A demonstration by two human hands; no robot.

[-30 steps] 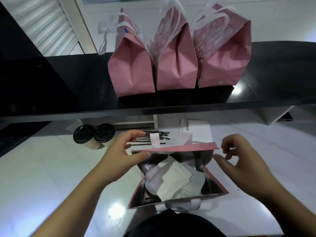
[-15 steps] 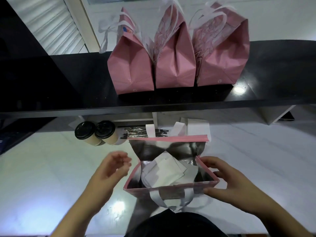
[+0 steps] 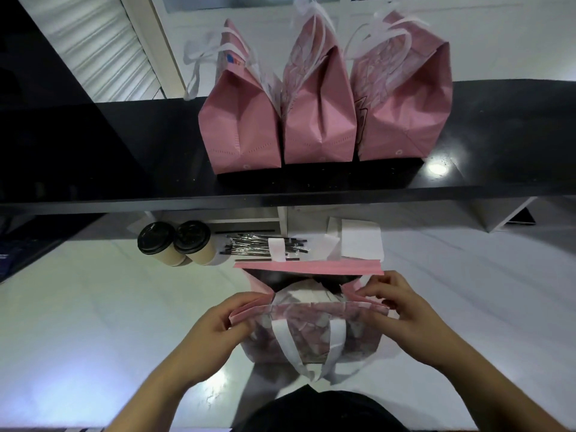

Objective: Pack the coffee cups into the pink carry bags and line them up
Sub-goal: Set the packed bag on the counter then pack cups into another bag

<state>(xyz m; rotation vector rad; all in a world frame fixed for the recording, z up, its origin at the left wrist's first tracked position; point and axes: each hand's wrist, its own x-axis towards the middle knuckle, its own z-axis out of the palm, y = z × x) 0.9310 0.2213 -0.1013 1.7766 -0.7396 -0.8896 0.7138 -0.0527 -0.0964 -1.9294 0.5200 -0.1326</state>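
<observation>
hands now pinching bag top closed, no legible writing

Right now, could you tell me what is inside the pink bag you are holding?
White folded paper fills the mouth of the pink bag, with something dark behind it. Whatever lies beneath is covered, so cups cannot be confirmed.

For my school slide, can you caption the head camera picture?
Both hands, left hand and right hand, pinch the open pink bag shut below three packed bags.
</observation>
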